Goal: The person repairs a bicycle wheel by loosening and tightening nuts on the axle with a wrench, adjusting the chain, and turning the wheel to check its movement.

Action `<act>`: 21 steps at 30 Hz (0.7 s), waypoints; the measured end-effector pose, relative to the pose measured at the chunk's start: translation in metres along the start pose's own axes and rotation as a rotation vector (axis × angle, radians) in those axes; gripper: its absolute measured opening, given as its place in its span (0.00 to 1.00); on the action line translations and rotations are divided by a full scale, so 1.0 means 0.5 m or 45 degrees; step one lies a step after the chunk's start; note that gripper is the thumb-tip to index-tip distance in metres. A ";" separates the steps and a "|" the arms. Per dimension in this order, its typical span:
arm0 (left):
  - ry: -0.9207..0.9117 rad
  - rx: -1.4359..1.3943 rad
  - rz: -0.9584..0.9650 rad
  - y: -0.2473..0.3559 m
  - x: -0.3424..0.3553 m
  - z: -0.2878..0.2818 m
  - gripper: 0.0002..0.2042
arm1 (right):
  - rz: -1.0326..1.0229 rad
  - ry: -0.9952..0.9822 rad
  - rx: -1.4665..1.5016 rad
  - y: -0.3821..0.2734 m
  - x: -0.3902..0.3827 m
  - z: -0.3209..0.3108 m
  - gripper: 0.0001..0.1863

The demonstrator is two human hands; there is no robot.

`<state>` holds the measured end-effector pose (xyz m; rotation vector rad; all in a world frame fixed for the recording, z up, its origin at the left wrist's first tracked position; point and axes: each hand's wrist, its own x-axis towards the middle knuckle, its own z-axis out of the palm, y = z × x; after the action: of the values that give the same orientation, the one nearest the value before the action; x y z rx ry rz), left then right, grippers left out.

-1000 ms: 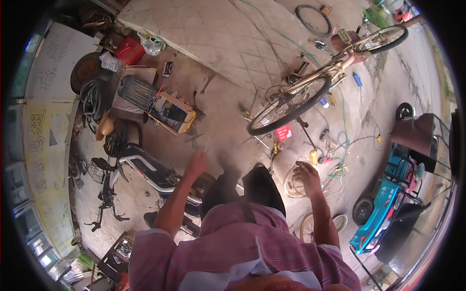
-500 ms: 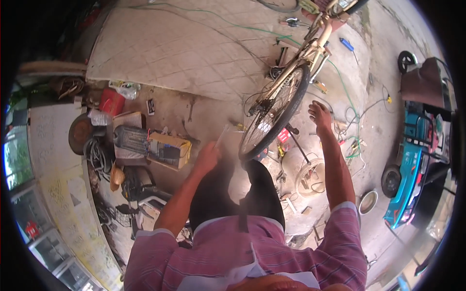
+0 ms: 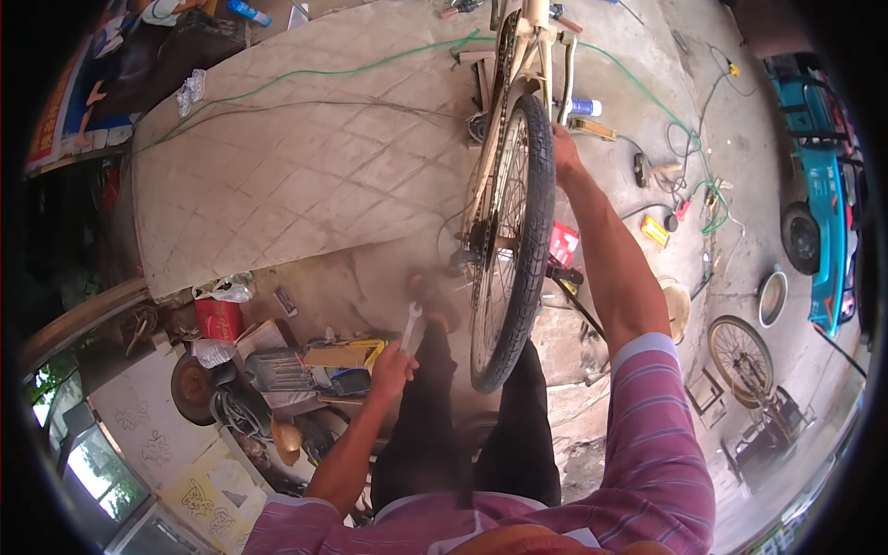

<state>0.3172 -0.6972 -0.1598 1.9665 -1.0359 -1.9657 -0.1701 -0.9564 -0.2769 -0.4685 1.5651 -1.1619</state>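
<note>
A cream-framed bicycle stands before me, its black-tyred wheel reaching back between my legs. In my left hand, fingers closed round the handle, is a silver open-ended wrench with its jaw pointing away from me. My right arm stretches forward along the wheel's right side. At its end, my right hand is beside the far part of the tyre, near the frame; its fingers are mostly hidden there. The chain and hub show on the wheel's left side.
At left lie a red box, a carton of parts and a loose tyre. Right of the bicycle are a blue can, a green hose, a yellow box and a metal basin. A teal vehicle stands far right.
My right hand has moved from open air to beside the tyre. The bicycle now stands more upright and lengthwise before me. The wrench stays in my left hand; the view has shifted.
</note>
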 end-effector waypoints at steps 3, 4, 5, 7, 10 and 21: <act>-0.005 0.019 -0.018 0.003 0.046 -0.012 0.15 | -0.082 0.149 0.016 -0.018 0.032 0.028 0.21; 0.013 0.014 -0.035 0.007 0.051 -0.019 0.15 | -0.088 0.154 -0.054 -0.025 0.031 0.052 0.23; 0.036 0.013 -0.051 0.012 0.056 -0.025 0.15 | -0.187 0.217 -0.182 -0.029 0.022 0.078 0.25; 0.009 0.029 -0.063 0.025 0.077 -0.027 0.15 | -0.371 0.326 -0.265 0.008 0.039 0.054 0.26; -0.033 -0.004 -0.077 0.030 0.108 -0.029 0.15 | -0.314 0.262 -0.065 0.042 0.067 0.020 0.23; -0.128 0.018 -0.099 0.013 0.166 -0.016 0.10 | -0.222 0.164 -0.335 0.092 0.097 -0.011 0.18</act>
<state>0.3133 -0.7523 -0.2224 1.9614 -1.0136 -2.1237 -0.1795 -0.9715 -0.3414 -0.7277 1.8293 -1.1390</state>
